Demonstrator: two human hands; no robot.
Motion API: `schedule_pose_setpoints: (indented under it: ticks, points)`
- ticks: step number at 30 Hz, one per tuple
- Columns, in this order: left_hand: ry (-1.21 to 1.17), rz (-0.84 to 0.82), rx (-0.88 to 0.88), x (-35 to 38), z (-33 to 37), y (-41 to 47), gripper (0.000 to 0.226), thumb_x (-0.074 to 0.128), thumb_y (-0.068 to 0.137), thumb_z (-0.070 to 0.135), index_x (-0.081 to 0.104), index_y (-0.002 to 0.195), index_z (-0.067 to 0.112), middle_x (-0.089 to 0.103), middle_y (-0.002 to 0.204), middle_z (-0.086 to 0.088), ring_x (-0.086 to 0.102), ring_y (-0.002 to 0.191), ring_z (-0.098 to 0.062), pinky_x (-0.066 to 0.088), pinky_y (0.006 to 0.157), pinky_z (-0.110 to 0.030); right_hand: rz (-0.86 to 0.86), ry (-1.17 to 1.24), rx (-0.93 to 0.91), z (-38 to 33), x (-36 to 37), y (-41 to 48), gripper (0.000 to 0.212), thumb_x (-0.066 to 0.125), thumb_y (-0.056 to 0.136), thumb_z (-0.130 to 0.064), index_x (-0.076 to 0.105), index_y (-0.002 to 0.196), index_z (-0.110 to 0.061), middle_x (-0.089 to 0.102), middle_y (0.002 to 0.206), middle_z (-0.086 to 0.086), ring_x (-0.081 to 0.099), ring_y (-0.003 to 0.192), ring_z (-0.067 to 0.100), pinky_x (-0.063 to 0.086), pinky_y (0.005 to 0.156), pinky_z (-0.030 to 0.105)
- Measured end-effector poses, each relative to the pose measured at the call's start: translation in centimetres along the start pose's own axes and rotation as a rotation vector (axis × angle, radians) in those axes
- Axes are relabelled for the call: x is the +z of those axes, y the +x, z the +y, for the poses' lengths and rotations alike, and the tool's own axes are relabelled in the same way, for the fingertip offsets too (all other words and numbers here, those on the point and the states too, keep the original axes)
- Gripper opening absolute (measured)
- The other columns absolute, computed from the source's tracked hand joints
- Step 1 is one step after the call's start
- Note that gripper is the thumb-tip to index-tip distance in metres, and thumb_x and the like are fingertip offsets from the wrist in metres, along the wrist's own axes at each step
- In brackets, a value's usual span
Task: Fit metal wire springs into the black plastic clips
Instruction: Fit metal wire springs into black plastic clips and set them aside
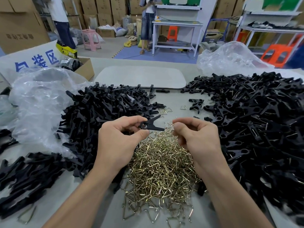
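My left hand (120, 137) pinches a black plastic clip (152, 124) between thumb and fingers, its jaws pointing right. My right hand (195, 135) pinches a metal wire spring (171, 125) at its fingertips, a short way right of the clip and apart from it. Both hands hover above a heap of brass-coloured wire springs (161, 165) in the middle of the table. A pile of black clip parts (105, 104) lies to the left. A larger pile of black clips (256, 122), some showing wire, lies to the right.
Clear plastic bags (39, 102) lie at the left and at the back right (230, 58). A grey tray (141, 76) sits at the far side of the table. A cardboard box (85, 68) stands at the back left. People stand on the floor beyond.
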State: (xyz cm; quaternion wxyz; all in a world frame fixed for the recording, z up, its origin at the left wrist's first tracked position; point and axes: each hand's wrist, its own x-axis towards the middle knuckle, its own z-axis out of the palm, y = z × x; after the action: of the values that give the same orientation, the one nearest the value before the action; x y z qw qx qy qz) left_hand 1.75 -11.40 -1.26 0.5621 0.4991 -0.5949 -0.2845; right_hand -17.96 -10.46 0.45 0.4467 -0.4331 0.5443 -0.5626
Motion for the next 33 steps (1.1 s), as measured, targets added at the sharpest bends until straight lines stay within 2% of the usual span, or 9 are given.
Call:
schedule_pose_setpoints:
  ticks: [3, 6, 11, 14, 18, 23, 30, 33]
  points:
    - [-0.008, -0.073, 0.024, 0.2, 0.5, -0.3, 0.048, 0.094, 0.069, 0.01, 0.08, 0.092, 0.049, 0.075, 0.08, 0.012, 0.069, 0.073, -0.004, 0.052, 0.071, -0.014, 0.011, 0.026, 0.007, 0.0, 0.0, -0.1, 0.016, 0.079, 0.086, -0.004, 0.082, 0.082, -0.018, 0.075, 0.071, 0.011, 0.054, 0.052, 0.015, 0.046, 0.055, 0.029]
    - [-0.015, -0.107, 0.021, 0.6, 0.8, -0.5, 0.048, 0.093, 0.068, 0.005, 0.082, 0.093, 0.044, 0.075, 0.082, 0.013, 0.068, 0.073, -0.002, 0.052, 0.069, -0.014, -0.019, 0.052, 0.012, 0.2, 0.3, -0.3, 0.015, 0.08, 0.084, -0.003, 0.081, 0.084, -0.018, 0.073, 0.067, 0.009, 0.053, 0.051, 0.014, 0.046, 0.054, 0.028]
    - [-0.053, -0.107, -0.01, 0.9, 1.2, -0.7, 0.046, 0.092, 0.069, 0.0, 0.083, 0.092, 0.039, 0.075, 0.081, 0.011, 0.067, 0.07, -0.001, 0.049, 0.065, -0.011, -0.084, 0.067, 0.019, 0.4, 0.8, -0.5, 0.027, 0.082, 0.084, -0.005, 0.076, 0.105, -0.021, 0.064, 0.056, 0.002, 0.053, 0.049, 0.013, 0.047, 0.063, 0.034]
    - [-0.081, -0.092, -0.039, 1.0, 1.1, -0.5, 0.045, 0.092, 0.069, 0.0, 0.083, 0.091, 0.039, 0.074, 0.078, 0.008, 0.064, 0.066, -0.002, 0.048, 0.062, -0.013, -0.09, 0.094, 0.015, 0.1, 0.5, -0.4, 0.029, 0.081, 0.084, -0.002, 0.076, 0.106, -0.02, 0.063, 0.056, 0.0, 0.054, 0.048, 0.013, 0.048, 0.062, 0.031]
    - [-0.085, -0.085, -0.046, 0.9, 1.0, -0.4, 0.042, 0.093, 0.07, 0.005, 0.083, 0.092, 0.04, 0.075, 0.079, 0.005, 0.066, 0.069, -0.005, 0.053, 0.068, -0.018, -0.081, 0.12, 0.018, -0.1, 0.4, -0.3, 0.028, 0.081, 0.082, 0.0, 0.078, 0.103, -0.018, 0.066, 0.061, 0.006, 0.053, 0.048, 0.014, 0.045, 0.06, 0.033]
    - [-0.082, -0.085, -0.041, 0.8, 0.8, -0.3, 0.045, 0.092, 0.069, 0.004, 0.083, 0.09, 0.044, 0.075, 0.079, 0.007, 0.066, 0.069, -0.004, 0.052, 0.068, -0.017, -0.067, 0.122, 0.018, -0.1, 0.2, -0.1, 0.029, 0.083, 0.08, 0.001, 0.078, 0.102, -0.018, 0.067, 0.064, 0.01, 0.052, 0.049, 0.015, 0.044, 0.059, 0.034]
    - [-0.106, -0.117, -0.069, 0.9, 0.9, -0.3, 0.043, 0.091, 0.07, 0.001, 0.084, 0.093, 0.037, 0.075, 0.079, -0.001, 0.067, 0.07, -0.012, 0.055, 0.068, -0.022, -0.111, 0.137, 0.02, 0.0, 0.3, -0.3, 0.028, 0.082, 0.081, -0.002, 0.078, 0.104, -0.018, 0.062, 0.056, 0.001, 0.052, 0.046, 0.012, 0.047, 0.054, 0.024]
    - [-0.093, -0.112, -0.077, 0.8, 0.9, -0.5, 0.041, 0.092, 0.071, 0.004, 0.083, 0.092, 0.038, 0.075, 0.077, -0.001, 0.066, 0.067, -0.01, 0.05, 0.064, -0.016, -0.138, 0.19, 0.04, -0.2, 0.2, -0.4, 0.028, 0.082, 0.08, -0.001, 0.078, 0.104, -0.015, 0.061, 0.055, 0.002, 0.051, 0.044, 0.011, 0.046, 0.05, 0.021]
